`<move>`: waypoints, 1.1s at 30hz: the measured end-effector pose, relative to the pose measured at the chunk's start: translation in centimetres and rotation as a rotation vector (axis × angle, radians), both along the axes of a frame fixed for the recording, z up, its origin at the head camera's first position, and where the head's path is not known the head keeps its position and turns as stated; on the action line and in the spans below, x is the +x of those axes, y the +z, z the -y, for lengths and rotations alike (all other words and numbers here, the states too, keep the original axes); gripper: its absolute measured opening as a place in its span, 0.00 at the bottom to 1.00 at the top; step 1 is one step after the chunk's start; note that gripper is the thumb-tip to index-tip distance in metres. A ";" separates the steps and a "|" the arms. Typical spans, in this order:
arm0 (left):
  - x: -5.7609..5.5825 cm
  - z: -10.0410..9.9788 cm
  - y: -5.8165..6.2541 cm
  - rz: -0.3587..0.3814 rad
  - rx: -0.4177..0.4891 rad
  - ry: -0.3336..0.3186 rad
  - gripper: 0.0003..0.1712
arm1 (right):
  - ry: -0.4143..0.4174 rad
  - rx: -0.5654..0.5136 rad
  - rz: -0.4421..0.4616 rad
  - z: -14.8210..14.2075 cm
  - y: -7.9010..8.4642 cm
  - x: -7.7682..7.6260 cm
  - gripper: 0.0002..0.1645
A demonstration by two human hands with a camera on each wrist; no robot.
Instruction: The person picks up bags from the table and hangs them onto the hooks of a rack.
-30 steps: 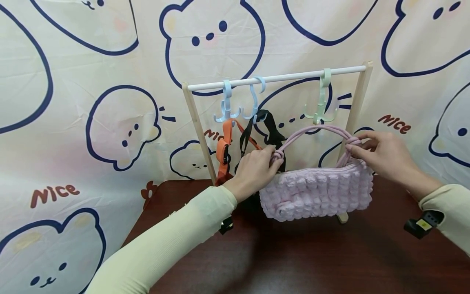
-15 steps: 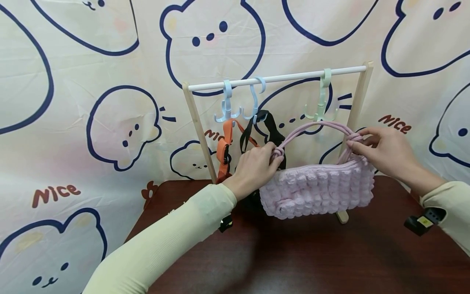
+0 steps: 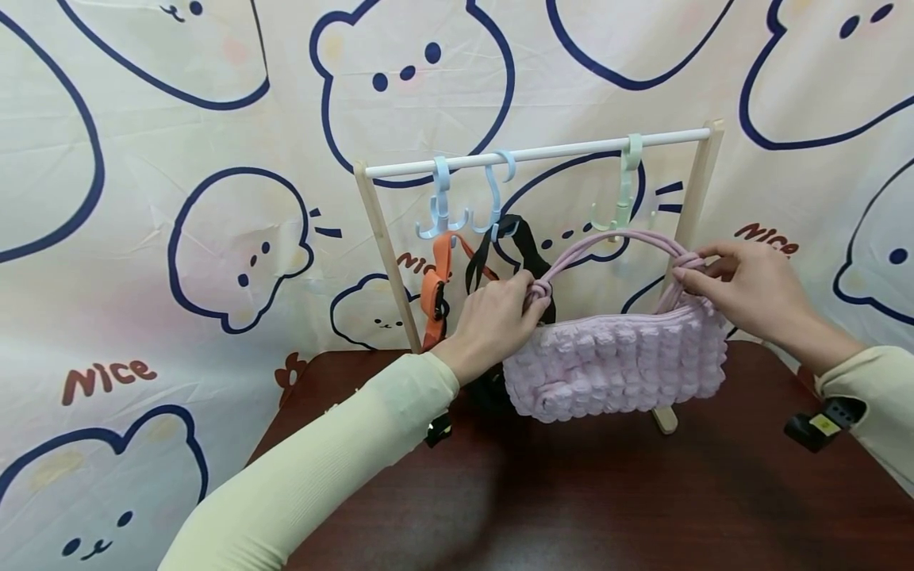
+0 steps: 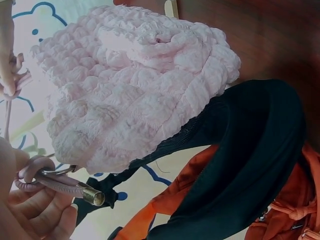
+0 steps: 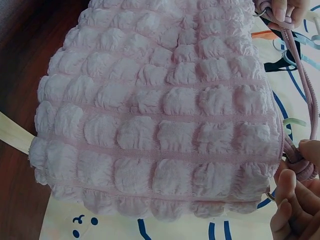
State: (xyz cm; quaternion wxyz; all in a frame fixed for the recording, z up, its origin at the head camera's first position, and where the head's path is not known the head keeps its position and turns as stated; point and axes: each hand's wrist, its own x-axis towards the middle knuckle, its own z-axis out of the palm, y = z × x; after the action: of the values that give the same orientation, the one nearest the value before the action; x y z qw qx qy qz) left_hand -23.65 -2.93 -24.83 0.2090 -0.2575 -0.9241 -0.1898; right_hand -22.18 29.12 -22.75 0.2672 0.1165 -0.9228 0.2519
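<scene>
A puffy pink handbag (image 3: 617, 365) hangs in the air between my hands, in front of the rack. My left hand (image 3: 496, 325) pinches the knot at the left end of its cord handle (image 3: 621, 235); a gold-tipped cord end (image 4: 92, 195) sticks out there in the left wrist view. With thumb and fingers, my right hand (image 3: 757, 297) holds the knot at the handle's right end. The arched handle stands just under the green hook (image 3: 624, 186), and its top overlaps the hook's lower prongs in the head view. Whether they touch, I cannot tell.
A white rod (image 3: 557, 151) on wooden posts carries two blue hooks (image 3: 441, 202) at the left. An orange bag (image 3: 432, 293) and a black bag (image 4: 250, 125) hang from them by straps. The rack stands on a dark brown table (image 3: 571, 492) before a patterned cloth (image 3: 236, 238).
Both hands have raised the pink handbag slightly, bringing its handle up to the green hook's lower prongs. My grip on both knots looks the same.
</scene>
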 end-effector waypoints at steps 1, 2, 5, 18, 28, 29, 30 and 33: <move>0.0 0.0 0.0 -0.002 0.002 -0.001 0.14 | 0.002 0.000 -0.007 0.0 0.0 0.0 0.22; 0.0 0.0 0.1 -0.004 0.004 -0.003 0.14 | 0.004 0.000 -0.014 0.0 0.1 0.0 0.22; 0.0 0.0 0.2 -0.009 0.004 -0.006 0.13 | 0.005 0.004 -0.027 0.0 0.2 -0.1 0.22; -0.1 -0.1 0.5 -0.043 0.024 -0.002 0.14 | -0.011 0.010 -0.001 0.0 0.4 0.0 0.24; -0.2 -0.2 0.8 -0.052 0.041 0.000 0.14 | -0.018 0.004 -0.004 0.0 0.5 -0.1 0.26; -0.2 -0.2 0.9 -0.052 0.042 0.001 0.14 | -0.017 0.002 -0.007 0.0 0.5 -0.1 0.26; -0.3 -0.3 0.9 -0.053 0.042 0.003 0.14 | -0.017 0.001 -0.010 0.1 0.5 -0.1 0.26; -0.4 -0.3 1.1 -0.053 0.045 0.007 0.15 | -0.019 -0.004 -0.019 0.1 0.6 -0.1 0.25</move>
State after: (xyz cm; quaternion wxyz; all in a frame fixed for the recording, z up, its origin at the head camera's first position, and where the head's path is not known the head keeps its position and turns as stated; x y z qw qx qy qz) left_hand -24.01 -2.63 -23.72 0.2397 -0.2546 -0.9146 -0.2028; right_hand -22.27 29.03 -22.17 0.2787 0.1099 -0.9207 0.2501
